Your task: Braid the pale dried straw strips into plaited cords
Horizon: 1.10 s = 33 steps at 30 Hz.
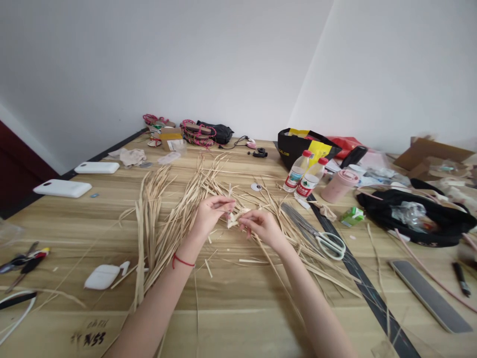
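Between my hands is a small pale woven straw piece (234, 220), with straw strips running out from it. My left hand (213, 213), a red cord at its wrist, is closed in a pinch at the left edge of this piece. A thin pale upright strip or stick (229, 191) shows at its fingertips; its kind is unclear. On the right side, my right hand (264, 226) pinches the piece with thumb and fingers. Long dry straw strips (186, 209) lie spread beneath and behind both hands. Scissors (324, 241) with pale handles rest right of my right hand.
Two water bottles (307, 180), a pink cup (340, 186) and a black bag (421, 216) stand to the right. An earbud case (102, 276) lies left, with pliers-like tools (28, 261) beyond it. Two white power banks (62, 188) sit further back. A wall closes off the far side.
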{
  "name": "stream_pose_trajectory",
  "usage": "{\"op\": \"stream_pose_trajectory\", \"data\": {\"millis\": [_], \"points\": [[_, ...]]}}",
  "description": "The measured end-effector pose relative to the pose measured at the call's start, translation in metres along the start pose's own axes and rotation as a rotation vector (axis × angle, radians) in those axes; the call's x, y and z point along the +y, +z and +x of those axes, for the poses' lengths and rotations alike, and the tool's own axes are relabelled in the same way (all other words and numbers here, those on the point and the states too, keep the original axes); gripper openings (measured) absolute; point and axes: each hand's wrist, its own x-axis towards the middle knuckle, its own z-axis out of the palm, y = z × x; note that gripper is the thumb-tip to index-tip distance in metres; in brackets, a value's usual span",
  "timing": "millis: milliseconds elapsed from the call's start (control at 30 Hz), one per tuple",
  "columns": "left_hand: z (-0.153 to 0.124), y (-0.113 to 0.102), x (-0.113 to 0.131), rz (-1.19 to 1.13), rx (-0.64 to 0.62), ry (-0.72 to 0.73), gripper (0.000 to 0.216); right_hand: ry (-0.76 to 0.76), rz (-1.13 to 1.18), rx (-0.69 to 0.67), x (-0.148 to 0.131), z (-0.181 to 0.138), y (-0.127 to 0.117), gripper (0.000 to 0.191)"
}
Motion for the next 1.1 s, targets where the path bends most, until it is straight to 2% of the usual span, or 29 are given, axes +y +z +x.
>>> {"op": "stream_pose_trajectory", "data": {"millis": [267, 433, 833, 1100], "points": [[0.000, 0.002, -0.001, 0.006, 0.037, -0.017, 0.031, -0.006, 0.116, 0.144, -0.009, 0.000, 0.001, 0.028], [0.001, 0.003, -0.001, -0.023, 0.059, -0.002, 0.033, 0.027, 0.216, 0.037, -0.014, -0.001, -0.003, 0.027], [-0.002, 0.006, -0.002, 0.023, 0.024, 0.019, 0.028, 0.125, 0.401, -0.039, -0.009, -0.001, -0.003, 0.025], [-0.003, 0.006, 0.001, 0.030, 0.026, 0.003, 0.026, 0.115, 0.284, -0.088, -0.014, -0.006, -0.009, 0.030]]}}
